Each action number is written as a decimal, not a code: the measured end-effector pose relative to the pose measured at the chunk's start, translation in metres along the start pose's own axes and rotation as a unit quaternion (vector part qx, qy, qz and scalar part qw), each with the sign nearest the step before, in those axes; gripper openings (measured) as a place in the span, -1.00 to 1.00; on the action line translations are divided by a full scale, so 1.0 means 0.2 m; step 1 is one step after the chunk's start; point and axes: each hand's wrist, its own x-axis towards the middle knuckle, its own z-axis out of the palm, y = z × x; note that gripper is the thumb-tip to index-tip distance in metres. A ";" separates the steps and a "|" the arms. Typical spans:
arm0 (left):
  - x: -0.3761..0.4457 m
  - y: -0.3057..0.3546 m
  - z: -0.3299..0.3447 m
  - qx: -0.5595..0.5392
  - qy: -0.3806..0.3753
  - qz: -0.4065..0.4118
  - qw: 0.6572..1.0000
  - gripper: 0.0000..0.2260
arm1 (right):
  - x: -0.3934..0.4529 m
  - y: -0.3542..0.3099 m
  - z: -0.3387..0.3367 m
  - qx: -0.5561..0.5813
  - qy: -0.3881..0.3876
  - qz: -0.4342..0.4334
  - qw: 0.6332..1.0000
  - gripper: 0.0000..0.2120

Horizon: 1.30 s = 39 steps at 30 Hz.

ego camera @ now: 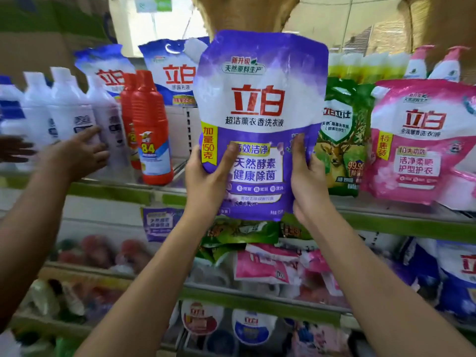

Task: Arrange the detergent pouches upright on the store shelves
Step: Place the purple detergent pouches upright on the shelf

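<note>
I hold a purple and white detergent pouch (260, 119) upright in front of the upper shelf (401, 222). My left hand (206, 181) grips its lower left edge, thumb on the front. My right hand (306, 179) grips its lower right edge the same way. A green pouch (345, 140) and a pink pouch (422, 143) stand upright on the shelf to the right. Two blue and white pouches (175, 73) stand behind at the left. More pouches, green and pink (260, 264), lie in a heap on the shelf below.
Another person's hand (79, 153) reaches in from the left onto white bottles (64, 109). Red bottles (152, 130) stand between those and my pouch. Pump bottles (432, 65) stand at the back right. Lower shelves hold blurred goods and round packs (252, 328).
</note>
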 end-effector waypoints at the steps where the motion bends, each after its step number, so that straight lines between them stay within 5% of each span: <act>1: -0.07 0.03 -0.02 0.007 0.005 -0.003 1.000 -0.86 | -0.07 0.00 -0.01 -0.001 0.001 0.005 1.000 -0.70; 13: -0.98 0.19 -0.31 0.048 0.067 -0.131 0.988 -0.58 | -0.92 0.20 -0.20 -0.030 -0.003 0.140 0.990 -0.63; 21: -1.35 0.15 -0.51 0.077 0.079 -0.209 0.972 -0.62 | -1.26 0.42 -0.26 -0.043 -0.009 0.187 0.981 -0.69; 25: -1.45 0.09 -0.59 0.072 0.075 -0.238 0.966 -0.76 | -1.34 0.53 -0.28 -0.072 -0.014 0.205 0.976 -0.66; 31: -1.48 -0.09 -0.72 0.088 0.090 -0.270 0.955 -0.55 | -1.32 0.75 -0.27 -0.081 -0.051 0.236 0.967 -0.61; 39: -1.29 -0.49 -1.00 0.109 0.113 -0.266 0.951 -0.80 | -1.12 1.23 -0.08 -0.073 -0.055 0.265 0.960 -0.59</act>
